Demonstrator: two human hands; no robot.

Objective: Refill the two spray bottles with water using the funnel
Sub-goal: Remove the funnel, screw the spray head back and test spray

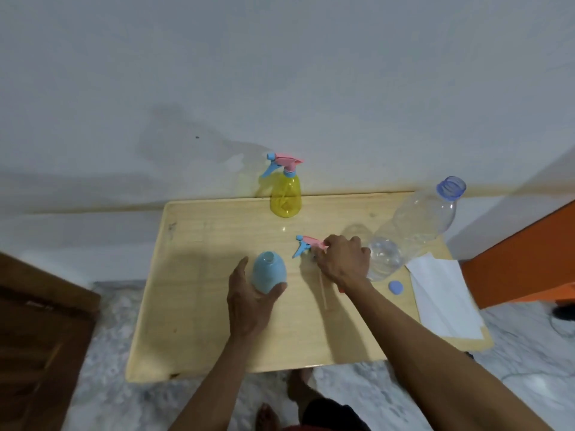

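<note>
Left hand grips my uncapped pale-blue plastic spray bottle mid-tabletop; right hand pinches its pink-and-blue trigger head. Funnel next, I judge; I can't spot it.

Matt wooden table, clear glossy plastic bottle

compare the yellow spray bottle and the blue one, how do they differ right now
The yellow spray bottle has its trigger head on; the blue spray bottle is open-necked. Yellow stands untouched at the table's far edge; blue is gripped by the left hand. Both stand upright.
</note>
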